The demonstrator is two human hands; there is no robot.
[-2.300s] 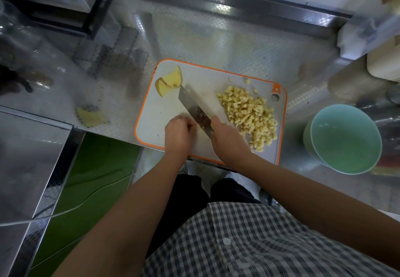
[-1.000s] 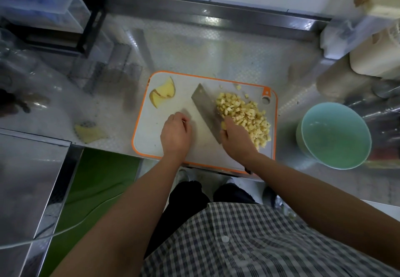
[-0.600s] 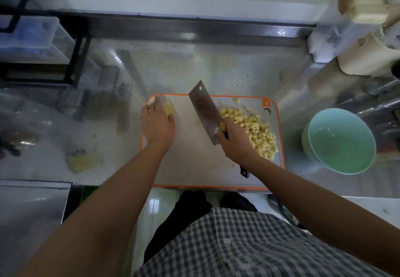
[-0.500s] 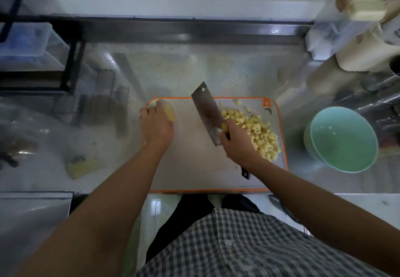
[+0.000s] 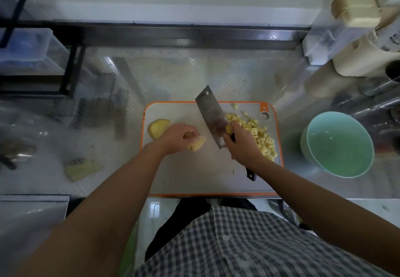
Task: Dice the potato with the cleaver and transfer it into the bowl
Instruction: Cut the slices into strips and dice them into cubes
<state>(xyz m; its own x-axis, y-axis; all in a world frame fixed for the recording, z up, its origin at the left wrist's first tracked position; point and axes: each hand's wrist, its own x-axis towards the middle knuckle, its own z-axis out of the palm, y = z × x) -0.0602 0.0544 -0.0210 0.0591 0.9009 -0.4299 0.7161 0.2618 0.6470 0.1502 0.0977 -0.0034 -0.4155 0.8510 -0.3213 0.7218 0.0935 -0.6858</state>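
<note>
Shiny patterned table (image 5: 194, 77) carries an orange-rimmed cutting board (image 5: 194, 175) at its near edge; over the board's middle the left grip (image 5: 177, 139) curls its fingers round a potato piece (image 5: 198, 143), which pokes out past the fingertips; a second potato chunk (image 5: 158, 127) lies at the board's left edge; the right grip (image 5: 242, 144) is wrapped round the handle of the cleaver (image 5: 211, 114), whose blade points to the board's far edge, near the held piece but apart; diced potato (image 5: 262, 138) is heaped on the board's right side; the green bowl (image 5: 307, 138) stands off the board to its right.
</note>
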